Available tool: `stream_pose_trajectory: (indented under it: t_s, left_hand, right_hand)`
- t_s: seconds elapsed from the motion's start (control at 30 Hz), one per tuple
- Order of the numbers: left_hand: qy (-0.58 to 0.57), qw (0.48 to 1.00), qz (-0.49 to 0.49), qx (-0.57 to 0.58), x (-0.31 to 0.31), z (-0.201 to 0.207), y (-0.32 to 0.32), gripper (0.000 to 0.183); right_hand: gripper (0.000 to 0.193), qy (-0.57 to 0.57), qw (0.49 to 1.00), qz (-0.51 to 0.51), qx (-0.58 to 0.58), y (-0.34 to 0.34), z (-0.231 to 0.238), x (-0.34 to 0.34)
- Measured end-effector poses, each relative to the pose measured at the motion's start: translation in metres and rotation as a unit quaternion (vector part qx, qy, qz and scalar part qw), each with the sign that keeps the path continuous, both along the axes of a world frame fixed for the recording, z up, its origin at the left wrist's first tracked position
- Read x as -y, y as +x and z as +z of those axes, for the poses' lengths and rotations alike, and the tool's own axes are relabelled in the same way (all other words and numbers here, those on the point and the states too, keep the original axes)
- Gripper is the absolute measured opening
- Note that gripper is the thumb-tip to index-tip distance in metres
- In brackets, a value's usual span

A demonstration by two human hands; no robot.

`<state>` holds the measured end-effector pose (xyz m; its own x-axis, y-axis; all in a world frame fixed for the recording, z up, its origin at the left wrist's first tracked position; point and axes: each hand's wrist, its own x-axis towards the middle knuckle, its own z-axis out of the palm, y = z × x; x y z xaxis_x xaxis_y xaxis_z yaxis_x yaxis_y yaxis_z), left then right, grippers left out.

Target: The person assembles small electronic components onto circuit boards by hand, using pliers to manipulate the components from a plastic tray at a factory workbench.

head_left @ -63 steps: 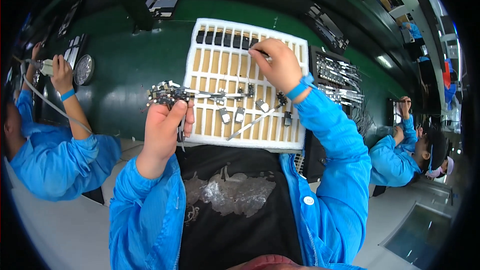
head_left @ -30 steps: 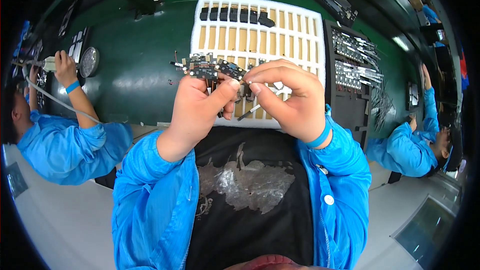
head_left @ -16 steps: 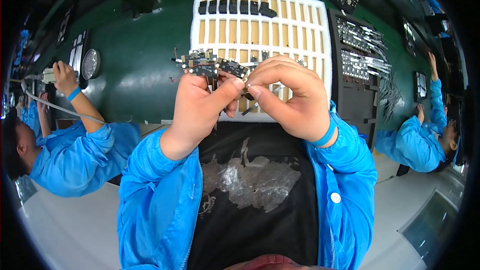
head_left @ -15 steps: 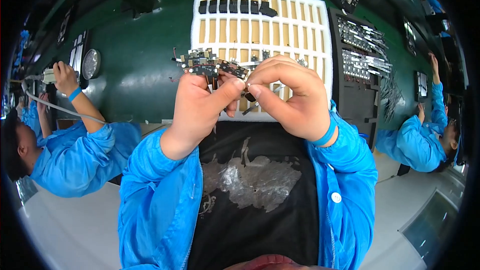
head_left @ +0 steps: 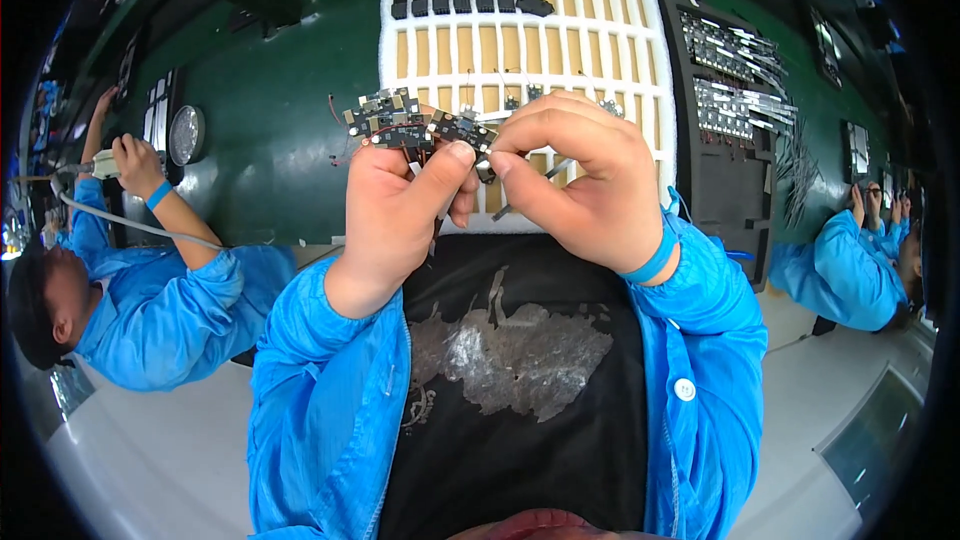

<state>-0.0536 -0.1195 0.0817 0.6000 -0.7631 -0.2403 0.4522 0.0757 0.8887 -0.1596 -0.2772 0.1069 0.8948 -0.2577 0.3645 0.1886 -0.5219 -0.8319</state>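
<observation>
My left hand (head_left: 390, 210) is closed on a fanned bunch of small black circuit boards (head_left: 385, 125) with thin red wires. Its thumb presses on the rightmost board (head_left: 458, 130). My right hand (head_left: 595, 185) pinches thumb and forefinger together at that board's right edge; whatever sits between the fingertips is too small to make out. Dark flat strips (head_left: 557, 169) show beneath the right hand. Both hands are above the near part of a white foam tray (head_left: 388, 52), divided into slots. A few small boards with wires (head_left: 535, 93) lie in it, partly hidden behind my right hand.
Black blocks (head_left: 470, 0) fill part of the tray's far row. To the right, a black foam tray (head_left: 730, 195) bears rows of boards with strips (head_left: 735, 110). A round metal dish (head_left: 186, 134) is at left. Co-workers in blue sit on both sides; the left one holds a corded tool (head_left: 105, 164).
My hands stay together at the boards, with the fingertips shifted slightly up and left. The tray appears a little higher in view. The right-hand co-worker's raised arm has come down.
</observation>
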Motion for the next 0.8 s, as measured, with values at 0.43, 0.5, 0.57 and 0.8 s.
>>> stream_pose_trajectory:
  t_s: [0.43, 0.5, 0.57, 0.8]
  left_hand:
    - [-0.006, 1.0, 0.018, -0.015, 0.0019, 0.0012, -0.0003, 0.007]
    - [-0.004, 1.0, 0.02, -0.014, 0.0021, 0.001, -0.0007, 0.007]
    - [-0.003, 0.999, 0.025, 0.022, 0.003, 0.0027, -0.0009, 0.006]
    - [-0.045, 0.994, 0.028, 0.1, 0.003, -0.0053, -0.0002, 0.006]
  right_hand:
    - [0.009, -0.012, 1.0, 0.0, -0.015, 0.0004, -0.0031, 0.0003]
    - [0.009, -0.001, 1.0, -0.008, -0.025, -0.0001, -0.0032, -0.0001]
    - [0.008, 0.016, 0.999, -0.02, -0.019, 0.0014, -0.0053, -0.0023]
    - [0.005, 0.054, 0.998, -0.017, -0.019, 0.0023, -0.006, -0.0006]
